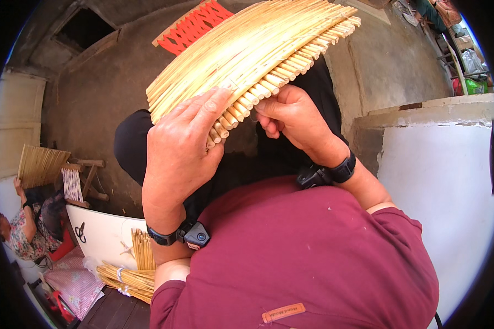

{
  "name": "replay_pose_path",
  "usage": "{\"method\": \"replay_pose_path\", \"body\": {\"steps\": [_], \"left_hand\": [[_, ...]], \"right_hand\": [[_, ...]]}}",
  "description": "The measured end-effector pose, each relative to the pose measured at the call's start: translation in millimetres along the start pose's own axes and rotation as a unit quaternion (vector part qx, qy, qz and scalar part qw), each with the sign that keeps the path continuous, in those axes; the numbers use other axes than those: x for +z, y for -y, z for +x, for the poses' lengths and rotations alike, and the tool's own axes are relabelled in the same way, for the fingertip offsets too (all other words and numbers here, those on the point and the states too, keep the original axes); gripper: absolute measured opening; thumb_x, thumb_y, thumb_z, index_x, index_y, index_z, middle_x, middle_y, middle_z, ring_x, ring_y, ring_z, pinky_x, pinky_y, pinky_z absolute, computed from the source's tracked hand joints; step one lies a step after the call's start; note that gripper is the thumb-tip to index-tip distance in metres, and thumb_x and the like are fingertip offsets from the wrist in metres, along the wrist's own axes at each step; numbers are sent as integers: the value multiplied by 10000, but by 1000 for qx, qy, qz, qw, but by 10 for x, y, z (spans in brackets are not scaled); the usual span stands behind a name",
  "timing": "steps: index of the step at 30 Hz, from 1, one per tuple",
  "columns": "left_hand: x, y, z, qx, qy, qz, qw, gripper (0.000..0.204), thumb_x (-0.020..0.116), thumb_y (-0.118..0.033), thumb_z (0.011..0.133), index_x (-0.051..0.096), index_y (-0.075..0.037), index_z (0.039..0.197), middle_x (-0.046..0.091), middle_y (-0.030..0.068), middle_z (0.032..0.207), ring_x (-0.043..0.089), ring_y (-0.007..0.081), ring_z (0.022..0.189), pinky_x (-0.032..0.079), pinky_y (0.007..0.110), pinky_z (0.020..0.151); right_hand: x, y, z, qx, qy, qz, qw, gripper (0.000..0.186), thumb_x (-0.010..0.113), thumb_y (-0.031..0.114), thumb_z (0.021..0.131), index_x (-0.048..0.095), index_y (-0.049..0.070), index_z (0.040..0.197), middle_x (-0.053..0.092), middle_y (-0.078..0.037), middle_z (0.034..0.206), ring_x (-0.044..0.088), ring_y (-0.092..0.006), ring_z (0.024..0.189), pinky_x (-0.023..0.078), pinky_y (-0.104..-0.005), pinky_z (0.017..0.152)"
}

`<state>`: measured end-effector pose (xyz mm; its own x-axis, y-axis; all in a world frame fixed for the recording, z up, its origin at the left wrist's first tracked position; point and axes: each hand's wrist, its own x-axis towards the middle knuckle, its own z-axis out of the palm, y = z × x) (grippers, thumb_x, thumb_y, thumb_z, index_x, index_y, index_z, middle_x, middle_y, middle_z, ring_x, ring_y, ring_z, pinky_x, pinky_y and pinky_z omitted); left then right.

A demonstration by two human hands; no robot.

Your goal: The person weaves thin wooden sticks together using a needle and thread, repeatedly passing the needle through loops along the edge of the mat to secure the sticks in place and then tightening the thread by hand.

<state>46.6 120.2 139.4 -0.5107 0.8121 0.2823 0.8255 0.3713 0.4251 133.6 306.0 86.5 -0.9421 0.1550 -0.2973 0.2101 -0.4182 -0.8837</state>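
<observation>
A stiff panel of pale yellow stalks (241,55), laid side by side in a row, slants across the space in front of me, above my dark-trousered legs. Round cut ends line its near right edge. My left hand (184,137) grips the near left corner, fingers lying over the top face and the palm at the edge. Just under the row of cut ends is my right hand (296,118), its thumb and fingers pinched together close to the stalks. Whatever is in that pinch is too small to make out.
Beyond the panel stands a stool with a red woven seat (195,27). To my left, a white board (107,225) bears black scissors (80,232), near tied stalk bundles (127,279). A co-worker (32,236) holds a similar panel (41,164). A low wall (433,112) runs on the right.
</observation>
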Motion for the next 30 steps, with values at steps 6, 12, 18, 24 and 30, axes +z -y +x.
{"method": "replay_pose_path", "body": {"steps": [6,12,18,24,30], "left_hand": [[14,36,39,35,14,45,998,637,592,39,626,602,-93,1249,651,152,1146,624,318,1049,508,383,873],[27,94,31,47,-24,51,997,605,561,73,639,613,-67,1225,648,165,1141,619,330,1056,503,392,888],[104,107,9,46,-11,25,999,583,584,50,653,602,-64,1225,628,172,1176,595,343,1083,491,405,909],[171,92,-71,32,5,15,999,619,616,25,644,583,-79,1253,602,160,1229,568,344,1110,467,413,942],[299,55,-80,44,18,10,999,617,657,6,657,574,-81,1262,585,160,1227,552,369,1097,455,423,943]], "right_hand": [[-59,-87,64,6,5,63,998,107,570,103,920,609,4,932,551,-27,669,473,-84,505,383,-218,459],[101,-23,136,11,3,136,991,81,548,70,914,577,13,865,520,-25,653,435,-83,496,351,-229,449],[76,-58,116,9,-38,75,996,47,567,56,861,554,13,873,540,-36,674,480,-97,531,382,-247,459],[60,-79,11,-9,-22,115,993,195,615,209,876,536,45,946,541,-19,697,491,-81,548,408,-228,472],[97,-203,60,19,-99,84,991,311,622,449,903,562,144,880,400,63,588,308,-36,465,221,-217,397]]}}
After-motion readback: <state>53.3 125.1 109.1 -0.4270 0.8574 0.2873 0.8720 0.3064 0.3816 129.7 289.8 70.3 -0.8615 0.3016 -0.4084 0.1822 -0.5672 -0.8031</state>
